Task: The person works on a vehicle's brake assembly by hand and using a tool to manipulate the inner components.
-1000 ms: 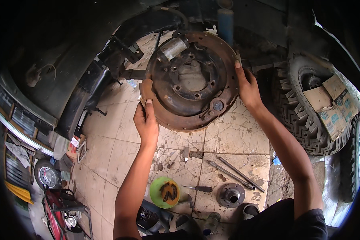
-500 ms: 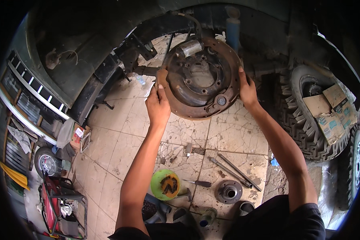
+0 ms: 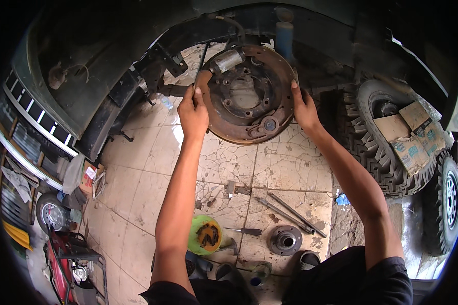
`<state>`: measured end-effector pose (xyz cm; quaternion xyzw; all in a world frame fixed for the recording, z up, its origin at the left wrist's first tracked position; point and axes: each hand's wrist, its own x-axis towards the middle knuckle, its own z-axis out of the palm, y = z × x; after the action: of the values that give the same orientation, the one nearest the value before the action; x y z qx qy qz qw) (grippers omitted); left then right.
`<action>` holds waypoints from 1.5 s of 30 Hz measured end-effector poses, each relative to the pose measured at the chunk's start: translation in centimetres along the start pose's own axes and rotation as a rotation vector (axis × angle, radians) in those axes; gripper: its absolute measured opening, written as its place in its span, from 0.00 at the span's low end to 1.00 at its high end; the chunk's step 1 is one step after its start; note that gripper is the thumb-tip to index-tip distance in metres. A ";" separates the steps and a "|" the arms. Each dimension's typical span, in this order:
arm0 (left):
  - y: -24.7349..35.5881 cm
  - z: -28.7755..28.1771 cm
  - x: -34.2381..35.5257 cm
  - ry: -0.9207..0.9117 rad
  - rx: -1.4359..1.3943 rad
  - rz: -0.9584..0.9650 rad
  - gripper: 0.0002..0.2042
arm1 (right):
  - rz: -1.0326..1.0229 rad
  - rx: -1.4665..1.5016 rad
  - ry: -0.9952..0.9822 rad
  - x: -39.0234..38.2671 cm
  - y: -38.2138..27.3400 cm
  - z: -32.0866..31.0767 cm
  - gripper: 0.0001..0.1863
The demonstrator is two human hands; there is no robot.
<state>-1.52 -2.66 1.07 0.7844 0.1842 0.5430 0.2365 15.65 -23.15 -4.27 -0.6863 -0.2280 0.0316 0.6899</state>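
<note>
A rusty round brake backing plate (image 3: 224,124) stands in front of me under the dark vehicle body, its face toward me. A silver cylinder (image 3: 229,60) sits at its upper left, and a ring of bolt holes surrounds its middle. My left hand (image 3: 193,113) is closed on the plate's left edge, thumb on the front and fingers hidden behind. On the opposite edge my right hand (image 3: 305,109) grips in the same way, thumb up. Whether the plate rests on the axle behind it is hidden.
On the cracked tiles lie two metal rods (image 3: 295,216), a hub flange (image 3: 285,240), a screwdriver (image 3: 250,231) and a green bowl (image 3: 204,235) near my feet. A knobbly tyre (image 3: 376,157) with cardboard (image 3: 407,134) lies right. A red-framed machine (image 3: 61,269) stands lower left.
The whole view has shifted slightly, carrying the scene a little left. My left hand sits higher along the plate's edge than before. The right hand keeps its hold.
</note>
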 end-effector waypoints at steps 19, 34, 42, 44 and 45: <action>-1.5 -1.3 -1.7 -0.357 -0.895 -0.806 0.34 | 0.141 -0.124 0.057 0.7 0.4 0.1 0.49; 0.9 -0.9 -2.3 -0.097 -0.828 -0.854 0.45 | -0.342 -0.387 0.119 -3.6 -4.2 -1.5 0.23; 1.4 0.0 -2.1 0.042 -0.699 -0.697 0.34 | -0.284 -0.547 -0.426 -14.1 -8.9 1.4 0.15; 2.7 0.4 -2.2 0.035 -0.662 -0.683 0.32 | -0.415 -0.590 -0.527 -16.0 -7.2 0.7 0.11; 2.4 0.7 -2.2 0.003 -0.611 -0.683 0.32 | -0.404 -0.633 -0.564 -16.7 -6.5 0.5 0.11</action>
<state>-1.54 -5.98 0.55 0.5721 0.2639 0.4647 0.6222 -1.23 -28.96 -2.54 -0.7696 -0.5340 0.0106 0.3500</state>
